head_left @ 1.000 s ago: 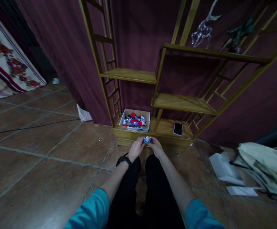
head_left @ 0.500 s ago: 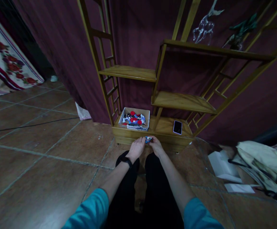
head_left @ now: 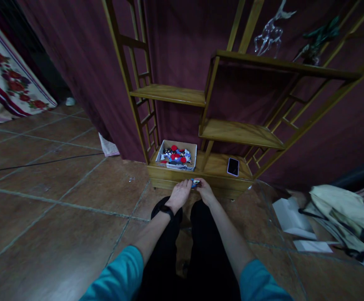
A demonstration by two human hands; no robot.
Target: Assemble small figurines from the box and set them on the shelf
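Between my two hands is a small blue-and-white piece [head_left: 195, 183], too small to name more exactly. My left hand [head_left: 181, 195] has its fingers closed on the piece's left side, and a dark band circles that wrist. From the other side, my right hand [head_left: 204, 190] pinches the same piece. Just beyond the hands, an open cardboard box [head_left: 182, 167] sits on the low shelf. Inside it lies a heap of small red, white, blue and black pieces [head_left: 176, 155].
A phone [head_left: 233, 167] lies on the low shelf, right of the box. The wooden shelf unit [head_left: 169, 94] rises ahead, bearing a clear deer figurine [head_left: 271, 33] and a dark green ornament [head_left: 318, 42]. White boxes [head_left: 293, 217] and a pale bag [head_left: 346, 211] lie on the floor at right.
The hands stay almost in place, still holding the small piece, whose visible face looks slightly different. The view has shifted very slightly.
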